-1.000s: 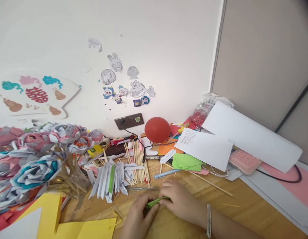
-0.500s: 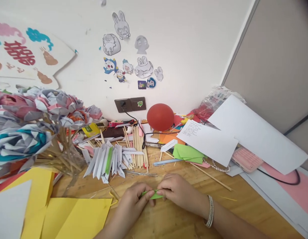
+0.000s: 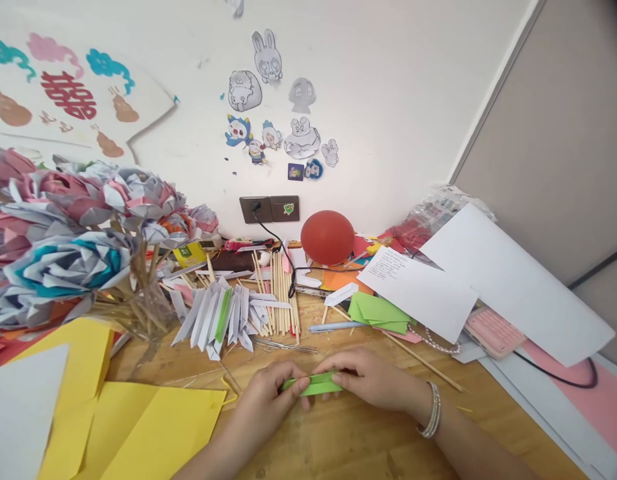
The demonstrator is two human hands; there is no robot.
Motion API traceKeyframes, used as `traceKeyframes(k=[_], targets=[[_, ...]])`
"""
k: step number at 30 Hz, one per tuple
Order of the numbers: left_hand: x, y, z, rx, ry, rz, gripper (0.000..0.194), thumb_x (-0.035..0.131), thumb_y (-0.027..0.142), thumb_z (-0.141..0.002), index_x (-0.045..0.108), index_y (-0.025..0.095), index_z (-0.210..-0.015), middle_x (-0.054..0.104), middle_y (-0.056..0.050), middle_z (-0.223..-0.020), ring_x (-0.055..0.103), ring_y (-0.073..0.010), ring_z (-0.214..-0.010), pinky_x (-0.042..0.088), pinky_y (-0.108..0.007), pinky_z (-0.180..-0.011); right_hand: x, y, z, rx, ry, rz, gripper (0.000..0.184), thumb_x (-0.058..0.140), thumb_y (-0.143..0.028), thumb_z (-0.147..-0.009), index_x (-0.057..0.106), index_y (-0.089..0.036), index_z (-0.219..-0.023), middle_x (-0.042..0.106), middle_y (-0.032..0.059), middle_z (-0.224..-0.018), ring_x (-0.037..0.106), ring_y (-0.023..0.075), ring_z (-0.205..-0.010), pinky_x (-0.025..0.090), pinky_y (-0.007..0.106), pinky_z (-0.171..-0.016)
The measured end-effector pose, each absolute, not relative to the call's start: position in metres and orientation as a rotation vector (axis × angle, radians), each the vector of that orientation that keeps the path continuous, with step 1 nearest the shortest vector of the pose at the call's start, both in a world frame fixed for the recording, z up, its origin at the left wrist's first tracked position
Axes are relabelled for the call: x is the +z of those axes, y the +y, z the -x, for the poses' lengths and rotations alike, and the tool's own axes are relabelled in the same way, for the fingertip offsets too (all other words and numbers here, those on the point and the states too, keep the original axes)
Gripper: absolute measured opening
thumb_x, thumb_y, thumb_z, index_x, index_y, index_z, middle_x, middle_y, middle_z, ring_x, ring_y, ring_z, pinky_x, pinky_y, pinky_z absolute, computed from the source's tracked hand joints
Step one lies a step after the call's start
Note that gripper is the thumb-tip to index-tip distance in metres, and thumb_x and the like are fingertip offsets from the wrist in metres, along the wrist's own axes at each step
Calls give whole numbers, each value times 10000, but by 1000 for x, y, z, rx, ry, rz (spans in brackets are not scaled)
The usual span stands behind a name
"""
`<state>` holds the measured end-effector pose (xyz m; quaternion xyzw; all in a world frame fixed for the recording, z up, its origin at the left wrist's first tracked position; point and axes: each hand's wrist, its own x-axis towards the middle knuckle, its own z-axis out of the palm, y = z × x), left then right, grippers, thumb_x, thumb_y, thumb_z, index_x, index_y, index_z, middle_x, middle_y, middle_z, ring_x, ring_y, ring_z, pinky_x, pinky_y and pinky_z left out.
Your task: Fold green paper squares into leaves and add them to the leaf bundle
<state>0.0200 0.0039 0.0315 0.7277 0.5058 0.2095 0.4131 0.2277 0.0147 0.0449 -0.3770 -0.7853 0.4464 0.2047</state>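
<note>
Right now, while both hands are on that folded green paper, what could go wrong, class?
The folded green paper might crease crookedly, since the left hand and right hand pinch it at separate spots. The red balloon could pop if nudged against the wooden sticks close by.

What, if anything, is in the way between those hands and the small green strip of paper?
Nothing visible: the left hand and the right hand both grip the green strip directly, one near each end. The blue pen lies farther back on the table, not between them.
</note>
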Motion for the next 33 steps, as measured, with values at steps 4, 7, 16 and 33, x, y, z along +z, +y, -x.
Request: traceKeyframes(k=[4,7,16,33], targets=[[32,3,-21,582,1302,-1769,275,449,388,-817,582,205,-661,643,25,-634,538,-153,-613,354,-234,-609,41,9,-221,1158,-2120,1102,262,520,-114,-784,664,-208,-982,690,5,-894,601,152,-783,432,226,-701],[30,3,-19,574,1237,-1721,222,478,374,-803,580,199,-712,651,18,-658,536,-156,-627,347,-240,-606,35,7,-215,1079,-2076,1111,268,466,-68,-779,671,-188,-903,676,-1,-738,602,145,-712,432,226,-683],[34,9,-10,729,892,-1229,95,564,276,-713,535,189,-738,683,14,-662,553,-139,-658,379,-243,-671,26,8,-218,694,-2198,790,311,393,-112,-840,676,-207,-928,637,33,-753,565,148,-708,437,241,-648],[22,7,-11,760,1248,-1501,231,605,405,-704,525,215,-808,679,12,-644,615,-183,-650,412,-261,-621,26,11,-218,1176,-1804,1172,282,595,-142,-727,627,-187,-1003,567,-21,-711,535,137,-659,429,254,-636]])
